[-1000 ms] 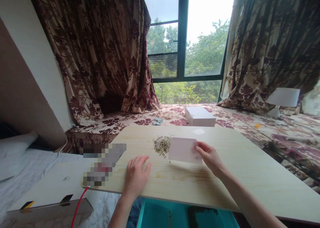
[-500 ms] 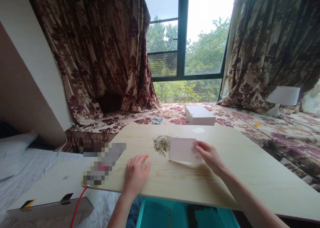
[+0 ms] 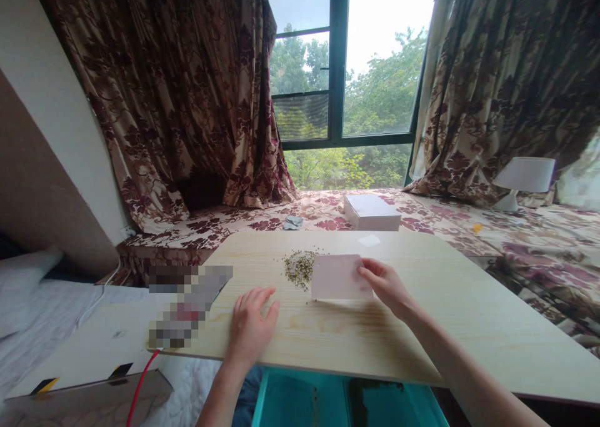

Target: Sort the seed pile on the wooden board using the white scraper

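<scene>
Between thumb and fingers, my right hand (image 3: 383, 284) grips the right edge of a thin white translucent sheet (image 3: 340, 278), tilted up over the tabletop. Beside the sheet's left edge lies a loose pile of small greenish and pale grains (image 3: 300, 267), partly hidden by the sheet; what kind they are I cannot tell. My left hand (image 3: 254, 321) rests on the wooden table (image 3: 412, 333) near its front edge, fingers spread, holding nothing, just short of the pile.
Below the table's front edge sits a teal divided bin (image 3: 285, 402) with dark matter in its right compartment. A white box (image 3: 372, 213) and a lamp (image 3: 525, 175) stand on the floral ledge behind. A red cable (image 3: 141, 386) hangs at left, by a blurred-out object.
The view has shifted slightly, moving the whole scene a little left and up. My right hand keeps the sheet beside the pile with barely any movement. My left hand stays put.
</scene>
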`<state>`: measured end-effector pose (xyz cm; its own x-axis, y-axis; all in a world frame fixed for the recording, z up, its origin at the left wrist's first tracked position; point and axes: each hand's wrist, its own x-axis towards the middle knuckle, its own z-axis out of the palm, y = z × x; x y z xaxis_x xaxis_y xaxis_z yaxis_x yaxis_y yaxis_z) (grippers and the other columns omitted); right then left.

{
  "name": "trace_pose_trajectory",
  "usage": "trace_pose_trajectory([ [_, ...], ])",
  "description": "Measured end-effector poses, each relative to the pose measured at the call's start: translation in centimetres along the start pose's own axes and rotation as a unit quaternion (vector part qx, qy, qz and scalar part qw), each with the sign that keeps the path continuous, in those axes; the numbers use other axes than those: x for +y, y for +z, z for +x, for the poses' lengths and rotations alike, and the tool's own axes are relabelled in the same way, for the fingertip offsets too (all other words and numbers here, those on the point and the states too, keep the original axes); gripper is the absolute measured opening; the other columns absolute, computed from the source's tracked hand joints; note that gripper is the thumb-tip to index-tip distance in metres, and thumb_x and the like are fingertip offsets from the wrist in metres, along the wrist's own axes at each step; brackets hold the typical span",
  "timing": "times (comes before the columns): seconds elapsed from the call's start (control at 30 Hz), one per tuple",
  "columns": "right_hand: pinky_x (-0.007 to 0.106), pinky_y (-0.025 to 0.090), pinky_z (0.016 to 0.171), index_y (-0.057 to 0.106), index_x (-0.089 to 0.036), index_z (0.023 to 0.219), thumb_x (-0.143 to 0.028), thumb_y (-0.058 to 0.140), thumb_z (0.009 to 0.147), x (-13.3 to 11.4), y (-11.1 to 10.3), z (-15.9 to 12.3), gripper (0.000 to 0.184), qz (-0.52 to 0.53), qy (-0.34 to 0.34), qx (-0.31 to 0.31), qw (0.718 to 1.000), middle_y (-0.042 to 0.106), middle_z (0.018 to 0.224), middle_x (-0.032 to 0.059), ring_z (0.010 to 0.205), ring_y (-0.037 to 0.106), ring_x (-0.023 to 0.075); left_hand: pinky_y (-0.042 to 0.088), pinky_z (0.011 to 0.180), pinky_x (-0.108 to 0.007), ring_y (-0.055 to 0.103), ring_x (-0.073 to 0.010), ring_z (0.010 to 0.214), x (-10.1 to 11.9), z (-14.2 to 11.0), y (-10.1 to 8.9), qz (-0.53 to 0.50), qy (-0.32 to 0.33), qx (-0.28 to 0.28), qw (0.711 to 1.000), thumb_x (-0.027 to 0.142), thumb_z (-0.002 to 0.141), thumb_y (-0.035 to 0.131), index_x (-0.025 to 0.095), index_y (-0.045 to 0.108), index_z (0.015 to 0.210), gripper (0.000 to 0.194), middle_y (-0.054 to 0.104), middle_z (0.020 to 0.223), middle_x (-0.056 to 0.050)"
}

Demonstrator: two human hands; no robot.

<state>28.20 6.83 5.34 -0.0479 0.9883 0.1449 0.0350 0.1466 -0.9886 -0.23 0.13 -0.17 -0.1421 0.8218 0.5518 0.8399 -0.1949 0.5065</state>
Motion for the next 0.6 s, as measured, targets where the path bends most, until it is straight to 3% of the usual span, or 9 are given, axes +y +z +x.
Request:
trace_pose_trajectory([
  [0.27,0.027,0.050,0.056,0.072,-0.017,0.082,-0.036,0.067,0.065,0.3,0.6,0.0,0.025,0.005,-0.001,-0.031,1.000,0.071,0.075,0.0048,0.065,0.062,0.0164,0.045,0.099,-0.047,0.063,-0.0242,0.103,0.1,0.0,-0.1,-0.019,0.001,-0.001,1.000,0.030,0.085,0.047,0.021,0.069,0.099,0.028,0.071,0.104,-0.008],
  [0.6,0.026,0.050,0.054,0.071,-0.017,0.079,-0.034,0.066,0.063,0.1,3.8,0.6,0.024,0.037,-0.004,-0.049,0.998,0.071,0.075,0.0040,0.064,0.061,0.0156,0.046,0.098,-0.044,0.063,-0.0235,0.102,0.2,0.3,-0.4,-0.074,-0.028,-0.008,0.997,0.036,0.088,0.043,0.019,0.069,0.097,0.033,0.072,0.103,-0.009],
])
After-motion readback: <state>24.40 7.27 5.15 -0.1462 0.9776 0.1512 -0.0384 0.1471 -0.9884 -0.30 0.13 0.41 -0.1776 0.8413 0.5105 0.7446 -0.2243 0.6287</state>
